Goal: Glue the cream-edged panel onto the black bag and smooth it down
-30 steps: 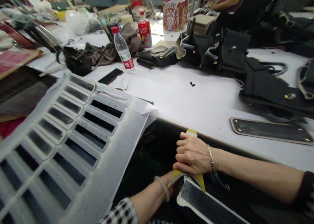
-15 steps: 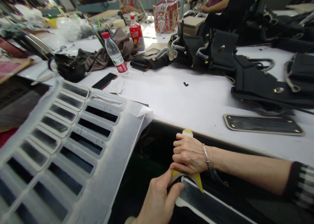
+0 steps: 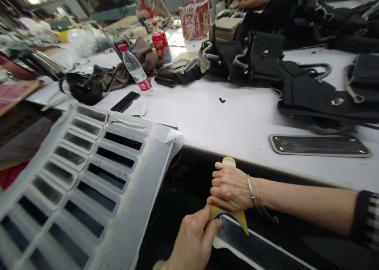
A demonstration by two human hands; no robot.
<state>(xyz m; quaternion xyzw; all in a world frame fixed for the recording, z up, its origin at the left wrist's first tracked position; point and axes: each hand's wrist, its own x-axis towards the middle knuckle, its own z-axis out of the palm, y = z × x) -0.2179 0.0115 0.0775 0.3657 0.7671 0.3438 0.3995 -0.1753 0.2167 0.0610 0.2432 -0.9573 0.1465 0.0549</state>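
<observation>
My right hand (image 3: 229,187) is closed in a fist around a yellow strip with a pale underside (image 3: 243,222), which looks like backing paper. One rounded end of the strip sticks out above the fist, and below it the strip curves down over a long dark panel with white edges (image 3: 254,242). My left hand (image 3: 192,232) pinches the near end of that panel, thumb on its top face. Its index finger meets the strip right beside my right hand. The fingers under the panel are hidden.
Left, a pale sheet (image 3: 127,210) bears rows of dark panels. Beyond lie a phone (image 3: 126,101), a water bottle (image 3: 136,70), a red-labelled bottle (image 3: 161,45) and several black bags (image 3: 310,88). A bordered dark panel (image 3: 319,144) rests on the white table (image 3: 213,124). Other people sit behind.
The view has shifted slightly. Both hands keep nearly the same grip and position on the strip and panel.
</observation>
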